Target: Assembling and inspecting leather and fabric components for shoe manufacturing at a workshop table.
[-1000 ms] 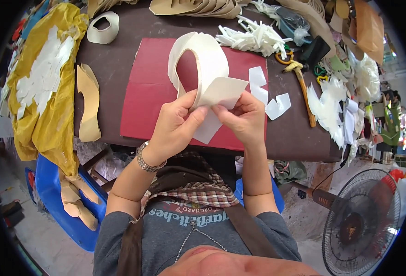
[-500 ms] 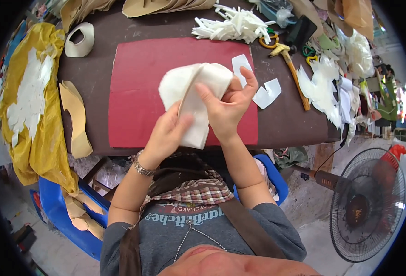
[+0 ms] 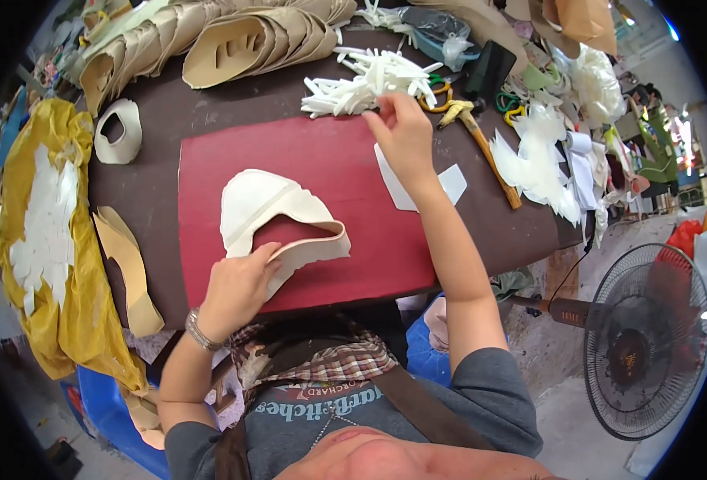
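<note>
My left hand (image 3: pixel 245 290) grips the lower end of a cream-white shoe upper (image 3: pixel 265 204). The upper lies curved on a red board (image 3: pixel 385 264), with its opening facing right. Thumb and forefinger close over its edge. Stretched over the board's far right part, my right hand (image 3: pixel 405 142) reaches the near side of a heap of white foam-like strips (image 3: pixel 369 78). Its thumb stands apart from the bent fingers, and no thing shows between them. Beneath that wrist lie translucent white cut pieces (image 3: pixel 452 184), partly covered by my arm.
Beige stacked shoe uppers (image 3: pixel 261 44) line the far edge. A hammer (image 3: pixel 489 152), yellow-handled scissors (image 3: pixel 437 100) and white sheet scraps (image 3: pixel 533 160) lie right. Left are a white ring-shaped piece (image 3: pixel 120 132), a tan piece (image 3: pixel 125 268) and yellow plastic (image 3: pixel 81 320). A fan (image 3: pixel 641 344) stands right.
The white upper has gone from between both hands down onto the board, opened out, with my left hand on it. My right hand has left it and moved away toward the strips.
</note>
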Demonstrator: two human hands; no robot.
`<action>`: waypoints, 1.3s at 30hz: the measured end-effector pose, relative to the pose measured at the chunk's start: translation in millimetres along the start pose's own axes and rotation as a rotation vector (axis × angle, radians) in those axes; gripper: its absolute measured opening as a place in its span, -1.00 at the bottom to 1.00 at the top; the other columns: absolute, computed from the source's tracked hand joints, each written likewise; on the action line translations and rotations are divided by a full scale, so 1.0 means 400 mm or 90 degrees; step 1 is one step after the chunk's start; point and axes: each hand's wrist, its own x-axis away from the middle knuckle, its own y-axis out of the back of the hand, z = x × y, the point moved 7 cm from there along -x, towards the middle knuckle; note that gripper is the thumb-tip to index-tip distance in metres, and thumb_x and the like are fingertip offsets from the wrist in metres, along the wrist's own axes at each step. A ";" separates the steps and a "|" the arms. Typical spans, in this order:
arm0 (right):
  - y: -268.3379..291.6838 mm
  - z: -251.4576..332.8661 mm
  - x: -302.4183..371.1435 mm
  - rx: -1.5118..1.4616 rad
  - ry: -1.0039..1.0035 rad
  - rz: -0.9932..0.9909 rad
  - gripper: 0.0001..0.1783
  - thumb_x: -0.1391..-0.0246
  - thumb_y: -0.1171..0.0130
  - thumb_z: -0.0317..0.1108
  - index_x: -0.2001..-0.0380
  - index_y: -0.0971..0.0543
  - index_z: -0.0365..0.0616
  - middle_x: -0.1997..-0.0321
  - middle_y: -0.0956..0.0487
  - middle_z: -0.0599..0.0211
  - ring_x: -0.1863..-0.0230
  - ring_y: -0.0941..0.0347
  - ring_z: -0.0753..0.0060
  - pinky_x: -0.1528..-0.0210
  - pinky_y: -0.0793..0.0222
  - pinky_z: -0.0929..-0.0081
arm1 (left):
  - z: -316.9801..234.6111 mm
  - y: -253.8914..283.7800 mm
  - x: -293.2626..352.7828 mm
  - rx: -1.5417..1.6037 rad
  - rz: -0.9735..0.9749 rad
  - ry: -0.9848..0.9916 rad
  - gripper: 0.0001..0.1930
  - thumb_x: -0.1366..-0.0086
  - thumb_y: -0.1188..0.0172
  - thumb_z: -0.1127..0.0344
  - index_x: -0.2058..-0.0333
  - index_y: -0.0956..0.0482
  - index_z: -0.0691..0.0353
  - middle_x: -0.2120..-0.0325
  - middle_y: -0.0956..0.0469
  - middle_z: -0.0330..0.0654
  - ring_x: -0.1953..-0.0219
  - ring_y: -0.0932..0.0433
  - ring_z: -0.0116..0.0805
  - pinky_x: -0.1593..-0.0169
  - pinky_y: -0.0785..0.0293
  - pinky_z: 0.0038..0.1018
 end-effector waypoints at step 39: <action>-0.108 0.292 0.306 -0.209 0.087 0.563 -0.88 -0.01 -0.22 -0.49 0.33 -0.58 -0.26 0.40 -0.57 0.19 0.38 -0.51 0.22 0.34 -0.41 0.42 | -0.001 -0.133 0.047 0.709 -0.025 0.176 -0.64 -0.22 -0.24 0.40 0.03 -0.54 0.43 0.28 -0.63 -0.19 0.28 -0.55 -0.57 0.20 -0.51 -0.61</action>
